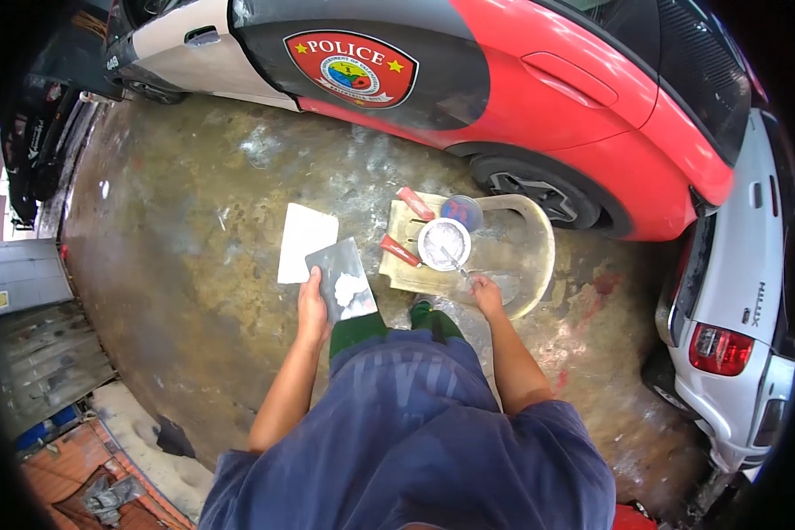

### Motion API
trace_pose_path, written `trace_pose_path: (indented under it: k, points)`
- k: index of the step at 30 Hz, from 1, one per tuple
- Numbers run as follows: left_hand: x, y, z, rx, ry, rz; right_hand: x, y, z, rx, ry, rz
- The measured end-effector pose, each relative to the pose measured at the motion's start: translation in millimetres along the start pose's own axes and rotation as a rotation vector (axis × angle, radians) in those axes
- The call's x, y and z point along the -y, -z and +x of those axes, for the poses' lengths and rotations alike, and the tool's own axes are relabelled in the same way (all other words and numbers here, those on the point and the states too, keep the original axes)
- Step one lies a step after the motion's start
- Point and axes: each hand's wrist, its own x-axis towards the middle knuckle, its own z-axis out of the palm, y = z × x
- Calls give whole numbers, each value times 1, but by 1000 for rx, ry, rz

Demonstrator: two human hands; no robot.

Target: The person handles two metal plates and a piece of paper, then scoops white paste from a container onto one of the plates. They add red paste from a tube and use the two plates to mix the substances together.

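My left hand (312,305) holds a grey flat board (331,272) by its left edge, and a white lump of paste (349,289) lies on the board. My right hand (485,293) is closed on the handle of a small spatula (456,262), whose tip is in an open tub of white paste (440,244). The tub stands on a dirty cream plastic chair (404,281). Beside it on the chair lie two red tubes, an upper one (415,203) and a lower one (401,250), and a round blue and red lid (462,213).
A red and black police car (539,106) stands ahead, its rear wheel (539,196) close behind the chair. A white sheet (306,240) is beyond the board. At the right is a white vehicle (738,300); metal panels (35,340) stand at the left.
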Motion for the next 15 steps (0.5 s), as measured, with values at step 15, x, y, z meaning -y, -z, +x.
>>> trace_pose_path:
  k: [15]
  points:
    - [125, -75, 124, 96, -95, 642, 143, 190, -137, 91, 95, -23]
